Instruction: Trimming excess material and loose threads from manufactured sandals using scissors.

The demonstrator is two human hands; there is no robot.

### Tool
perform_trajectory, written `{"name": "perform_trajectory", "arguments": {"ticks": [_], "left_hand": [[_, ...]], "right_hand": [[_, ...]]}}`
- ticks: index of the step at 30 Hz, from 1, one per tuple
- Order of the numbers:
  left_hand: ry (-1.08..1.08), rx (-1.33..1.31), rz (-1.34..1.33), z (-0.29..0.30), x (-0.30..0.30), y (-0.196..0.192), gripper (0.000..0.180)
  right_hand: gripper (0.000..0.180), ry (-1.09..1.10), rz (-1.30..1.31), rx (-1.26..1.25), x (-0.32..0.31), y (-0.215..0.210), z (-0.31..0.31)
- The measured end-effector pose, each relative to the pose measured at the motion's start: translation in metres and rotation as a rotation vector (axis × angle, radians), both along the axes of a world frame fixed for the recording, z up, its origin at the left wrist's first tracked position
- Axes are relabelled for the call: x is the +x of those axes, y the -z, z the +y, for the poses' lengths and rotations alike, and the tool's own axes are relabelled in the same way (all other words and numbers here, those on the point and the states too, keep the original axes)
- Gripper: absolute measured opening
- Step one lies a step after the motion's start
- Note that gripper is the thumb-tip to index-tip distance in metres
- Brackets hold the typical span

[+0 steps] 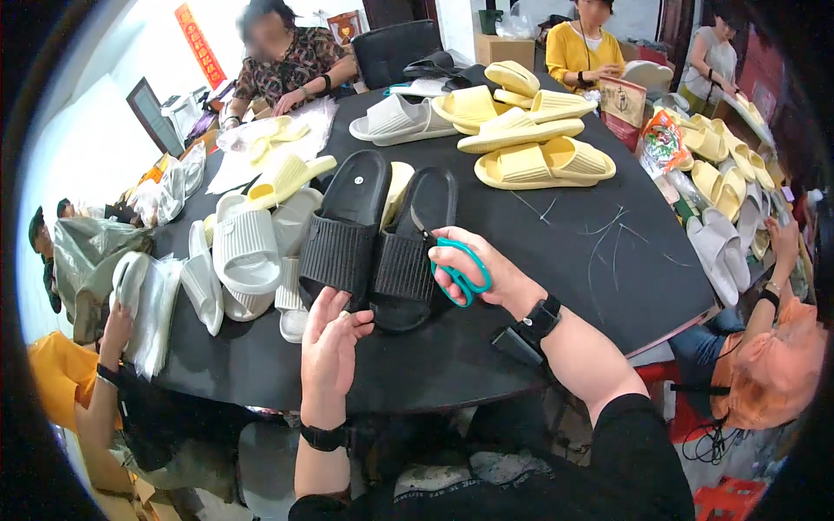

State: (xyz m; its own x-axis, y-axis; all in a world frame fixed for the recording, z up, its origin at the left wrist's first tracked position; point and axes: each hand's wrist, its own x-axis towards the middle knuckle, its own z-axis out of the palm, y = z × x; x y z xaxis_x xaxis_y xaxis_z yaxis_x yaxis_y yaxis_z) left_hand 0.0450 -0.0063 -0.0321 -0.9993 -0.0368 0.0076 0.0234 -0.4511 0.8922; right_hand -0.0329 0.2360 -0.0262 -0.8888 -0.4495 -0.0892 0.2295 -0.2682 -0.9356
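Two black slide slippers are in front of me, side by side with their ribbed straps up. My left hand (330, 347) has its fingers closed at the near end of the left black slipper (334, 252). Beside it lies the right black slipper (402, 271), its near end on the black table (556, 234). Teal-handled scissors (483, 282) are in my right hand (495, 269), with the fingers through the handle. Their blades point up and left over the right slipper.
Yellow slippers (539, 165) are piled beyond my right hand, next to grey ones (400, 117). White slippers (248, 243) and clear bags (156, 313) are at the left. Thin cut strands (617, 227) lie on the right. Several people work around the table; an orange-sleeved person (773, 365) sits close on the right.
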Motion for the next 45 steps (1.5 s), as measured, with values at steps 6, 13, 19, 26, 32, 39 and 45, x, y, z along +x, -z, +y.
{"name": "perform_trajectory", "arguments": {"ticks": [6, 13, 19, 26, 32, 39, 45], "left_hand": [[0.006, 0.007, 0.055, -0.005, 0.005, -0.007, 0.062], [0.013, 0.150, 0.030, -0.009, 0.008, -0.007, 0.061], [-0.036, 0.113, 0.086, -0.004, -0.001, -0.006, 0.066], [0.023, -0.003, 0.182, -0.014, -0.025, -0.008, 0.058], [-0.112, -0.190, 0.151, -0.029, -0.047, -0.022, 0.048], [-0.299, -0.977, 0.229, -0.033, -0.061, -0.086, 0.044], [-0.383, -1.057, 0.369, -0.085, -0.118, -0.109, 0.040]], "right_hand": [[0.040, -0.026, 0.052, 0.007, 0.000, -0.008, 0.006], [0.050, -0.152, 0.043, 0.016, 0.003, -0.008, 0.016], [0.053, -0.176, 0.135, 0.032, 0.009, -0.007, 0.017], [0.059, -0.229, 0.187, 0.170, 0.010, -0.005, 0.011], [0.044, -0.171, 0.162, 0.135, 0.011, -0.005, 0.011], [0.044, -0.242, 0.232, 0.228, 0.019, -0.016, 0.009], [0.044, -0.226, 0.184, 0.307, 0.017, -0.024, 0.011]]}}
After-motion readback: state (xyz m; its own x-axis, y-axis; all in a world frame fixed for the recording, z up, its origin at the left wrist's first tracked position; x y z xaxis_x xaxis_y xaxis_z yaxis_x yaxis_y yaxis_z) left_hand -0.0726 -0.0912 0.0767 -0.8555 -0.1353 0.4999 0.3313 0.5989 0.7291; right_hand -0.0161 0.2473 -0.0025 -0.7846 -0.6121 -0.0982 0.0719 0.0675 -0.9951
